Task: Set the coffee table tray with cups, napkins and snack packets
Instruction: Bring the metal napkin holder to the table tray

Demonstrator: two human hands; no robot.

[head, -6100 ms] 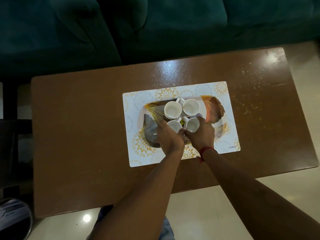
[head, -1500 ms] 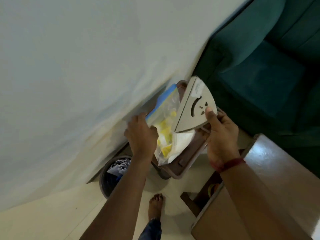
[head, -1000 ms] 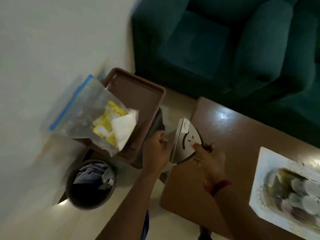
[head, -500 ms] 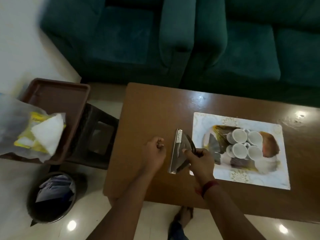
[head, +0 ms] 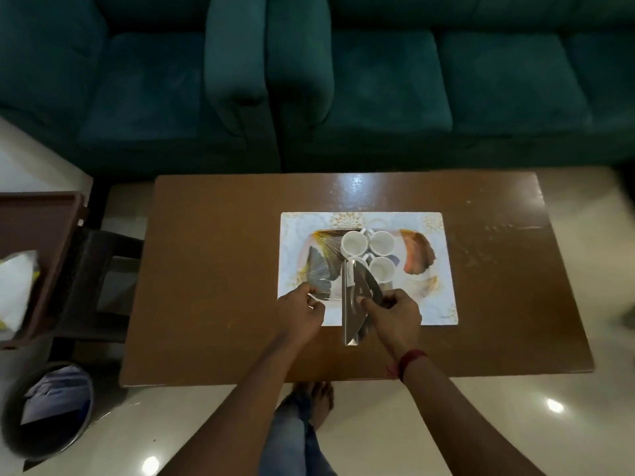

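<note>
A patterned tray [head: 417, 256] lies on a white placemat [head: 443, 300] on the brown coffee table [head: 213, 269]. Several white cups [head: 381, 242] stand grouped in the tray's middle; the near-left one is partly hidden. My right hand [head: 395, 317] grips a fan-shaped metal napkin holder [head: 357, 300], held upright over the tray's near edge. My left hand [head: 302, 312] pinches the tray's near-left rim. No napkins or snack packets are on the tray.
At the left edge, a clear bag [head: 13, 286] with white napkins and yellow packets rests in a brown tray [head: 41, 235] on a dark stool [head: 103, 269]. A bin [head: 48, 407] stands below it. A green sofa [head: 378, 80] runs behind the table.
I turned from the side stool back to the table. My right hand carried the napkin holder over the tray's front edge, and my left hand reached the tray's rim. The bag stayed behind.
</note>
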